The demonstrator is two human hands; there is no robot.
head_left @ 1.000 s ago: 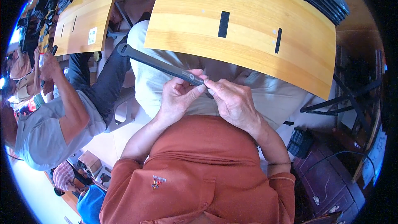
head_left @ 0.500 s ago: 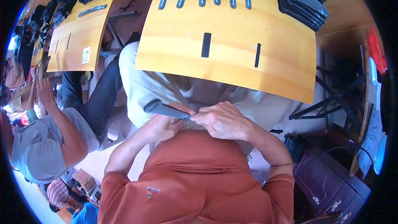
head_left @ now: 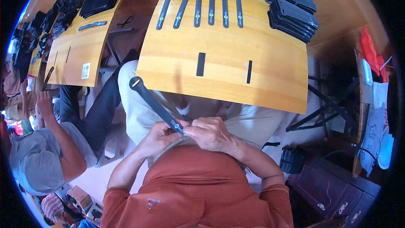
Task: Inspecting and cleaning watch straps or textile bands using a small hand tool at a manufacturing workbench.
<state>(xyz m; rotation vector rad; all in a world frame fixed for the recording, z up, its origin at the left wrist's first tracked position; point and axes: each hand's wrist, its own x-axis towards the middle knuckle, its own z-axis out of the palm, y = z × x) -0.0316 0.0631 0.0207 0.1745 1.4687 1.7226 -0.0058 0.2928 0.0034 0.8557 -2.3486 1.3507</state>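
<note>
A black strap (head_left: 155, 105) is held over the lap, near of the table (head_left: 270, 80) edge; its near end is pinched between the left hand (head_left: 158, 137) and the right hand (head_left: 211, 133), both closed on it, touching each other; its rounded far end rises left, just clear of the table's near-left corner. Five straps (head_left: 198, 6) are laid in a row at the far edge; a black stack (head_left: 293, 10) is set far right; open room is left mid-table. A second person (head_left: 46, 152) is seated close at left.
</note>
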